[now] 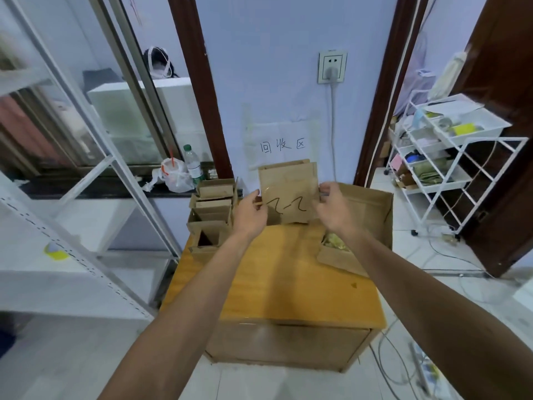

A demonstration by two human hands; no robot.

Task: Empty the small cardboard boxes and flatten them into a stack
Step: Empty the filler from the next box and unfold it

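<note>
Head view: left hand and right hand pinch opposite edges of a small brown marker-scrawled cardboard box, upright over the far end of the yellow wooden table. Several open brown cardboard boxes stand at its left corner, seemingly unflattened. No stack shows, so most work looks left.

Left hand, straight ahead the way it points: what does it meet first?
The small cardboard box that the left hand grips; behind it, probably the wall's paper sign, depth unclear.
</note>
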